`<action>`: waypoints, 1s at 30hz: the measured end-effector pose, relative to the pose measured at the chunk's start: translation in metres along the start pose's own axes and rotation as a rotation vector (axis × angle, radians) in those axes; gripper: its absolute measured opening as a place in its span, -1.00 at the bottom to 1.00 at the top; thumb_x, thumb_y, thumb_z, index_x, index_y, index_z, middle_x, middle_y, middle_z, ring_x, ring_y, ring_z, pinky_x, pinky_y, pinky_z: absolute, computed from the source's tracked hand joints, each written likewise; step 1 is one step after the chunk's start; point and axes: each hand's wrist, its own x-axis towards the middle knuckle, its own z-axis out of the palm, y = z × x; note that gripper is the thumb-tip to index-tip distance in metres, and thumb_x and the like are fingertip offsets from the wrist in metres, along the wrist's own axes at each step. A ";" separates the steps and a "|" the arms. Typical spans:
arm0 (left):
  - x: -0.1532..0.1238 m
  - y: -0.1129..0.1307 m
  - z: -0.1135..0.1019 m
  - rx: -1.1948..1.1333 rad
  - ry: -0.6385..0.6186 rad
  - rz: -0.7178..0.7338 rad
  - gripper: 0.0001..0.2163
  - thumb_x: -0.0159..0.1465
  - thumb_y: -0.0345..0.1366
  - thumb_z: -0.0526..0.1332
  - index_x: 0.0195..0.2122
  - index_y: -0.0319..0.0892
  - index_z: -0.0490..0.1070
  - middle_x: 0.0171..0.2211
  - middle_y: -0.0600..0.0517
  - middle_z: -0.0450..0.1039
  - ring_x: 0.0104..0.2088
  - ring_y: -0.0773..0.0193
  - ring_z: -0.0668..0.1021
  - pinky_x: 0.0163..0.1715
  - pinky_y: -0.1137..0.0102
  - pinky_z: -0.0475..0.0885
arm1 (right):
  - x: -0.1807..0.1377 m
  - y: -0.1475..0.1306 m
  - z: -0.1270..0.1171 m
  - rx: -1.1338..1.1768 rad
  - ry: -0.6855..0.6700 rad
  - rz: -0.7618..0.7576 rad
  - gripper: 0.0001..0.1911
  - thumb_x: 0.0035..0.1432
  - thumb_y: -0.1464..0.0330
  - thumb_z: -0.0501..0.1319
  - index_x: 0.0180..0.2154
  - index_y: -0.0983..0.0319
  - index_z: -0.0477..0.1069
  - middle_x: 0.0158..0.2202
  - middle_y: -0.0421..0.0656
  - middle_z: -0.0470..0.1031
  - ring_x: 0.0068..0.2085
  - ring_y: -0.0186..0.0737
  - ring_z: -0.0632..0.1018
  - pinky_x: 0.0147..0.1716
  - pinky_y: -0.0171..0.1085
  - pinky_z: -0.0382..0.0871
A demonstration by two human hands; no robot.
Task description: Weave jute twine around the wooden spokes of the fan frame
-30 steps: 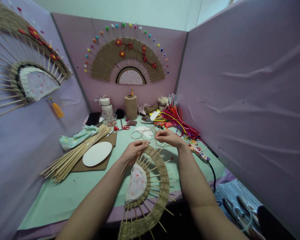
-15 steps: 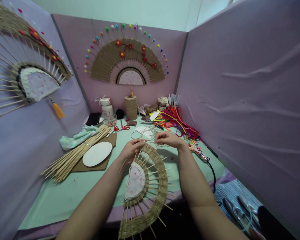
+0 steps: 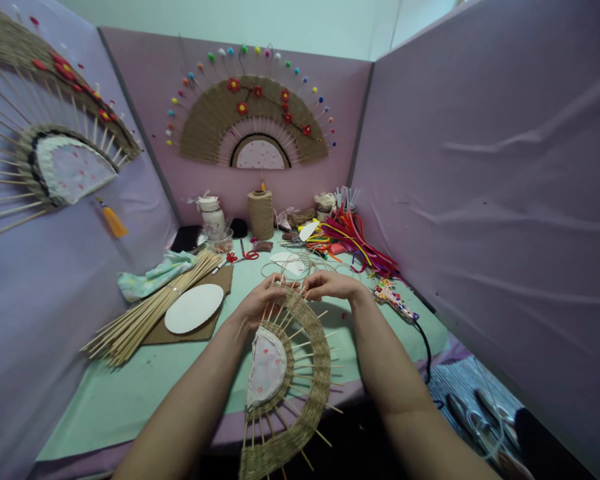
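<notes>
Half-round fan over green table's near edge, left hand pinching its top end. Right hand closer to left than a second ago; can't tell if fingers hold anything. On table: sticks left, loose string behind hands. Purple walls, decorated fan on back one.

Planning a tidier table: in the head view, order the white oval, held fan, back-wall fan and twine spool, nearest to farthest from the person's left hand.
1. Held fan: in the left hand.
2. White oval: to the left.
3. Twine spool: ahead, farther back.
4. Back-wall fan: above the spool.
</notes>
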 end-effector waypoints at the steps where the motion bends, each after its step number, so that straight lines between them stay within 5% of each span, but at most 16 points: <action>1: -0.001 0.001 0.001 0.019 -0.013 -0.006 -0.71 -0.06 -0.43 0.36 -0.36 -0.18 0.27 -0.24 -0.01 0.50 -0.34 0.23 0.56 -0.35 0.36 0.43 | 0.000 0.000 0.000 0.005 -0.002 0.003 -0.72 -0.04 0.26 0.33 -0.33 0.34 0.47 -0.48 -0.24 0.41 -0.48 -0.45 0.33 -0.51 -0.44 0.18; 21: -0.003 0.006 0.001 0.194 -0.018 0.037 -0.67 -0.05 -0.41 0.35 -0.35 -0.16 0.20 -0.25 -0.03 0.52 -0.36 0.26 0.56 -0.39 0.44 0.36 | -0.003 -0.004 0.000 -0.049 0.011 0.012 -0.69 -0.03 0.21 0.32 -0.31 0.33 0.48 -0.49 -0.24 0.40 -0.48 -0.44 0.34 -0.50 -0.42 0.20; 30: -0.001 0.004 -0.001 0.213 0.018 0.018 -0.66 -0.08 -0.40 0.35 -0.35 -0.15 0.20 -0.24 -0.02 0.53 -0.41 0.31 0.54 -0.44 0.46 0.33 | -0.010 -0.012 -0.003 -0.067 0.191 -0.035 -0.66 -0.01 0.16 0.30 -0.35 0.32 0.44 -0.54 -0.26 0.33 -0.52 -0.45 0.27 -0.54 -0.41 0.11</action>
